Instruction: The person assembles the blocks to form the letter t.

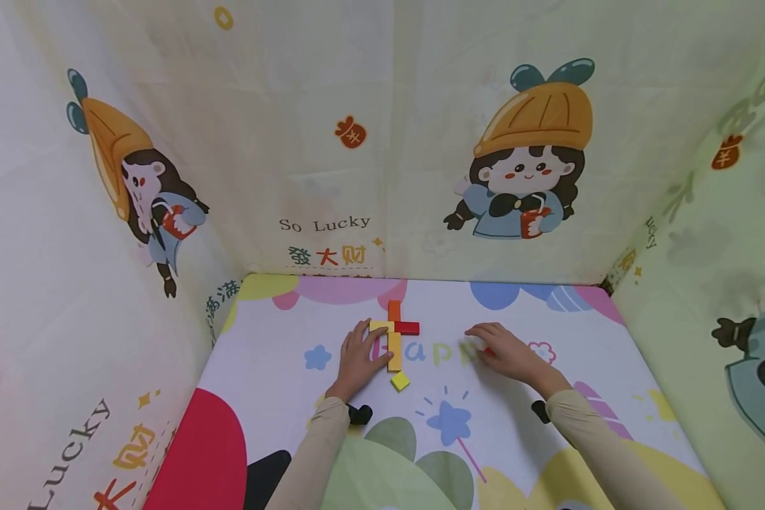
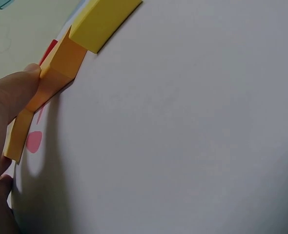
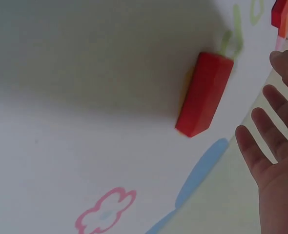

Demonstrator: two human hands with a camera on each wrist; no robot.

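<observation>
On the printed table, orange, red and yellow blocks make a cross. My left hand [image 1: 357,361] lies against it, fingers at the pale yellow block [image 1: 377,326] on the left. Its thumb touches the side of the yellow-orange block [image 1: 394,352] forming the lower arm. An orange block [image 1: 394,310] makes the top, and a red block [image 1: 408,329] points right. Just below the cross is a small yellow block [image 1: 400,381], turned at an angle. My right hand [image 1: 506,354] hovers with loosely bent fingers, holding nothing. Near it lies a separate red block [image 3: 205,95], mostly covered in the head view.
White fabric walls [image 1: 421,142] with cartoon prints rise behind the table and on both sides. The cloth [image 1: 331,425] on the table carries flat printed shapes and letters. Black camera mounts [image 1: 360,414] sit at both wrists.
</observation>
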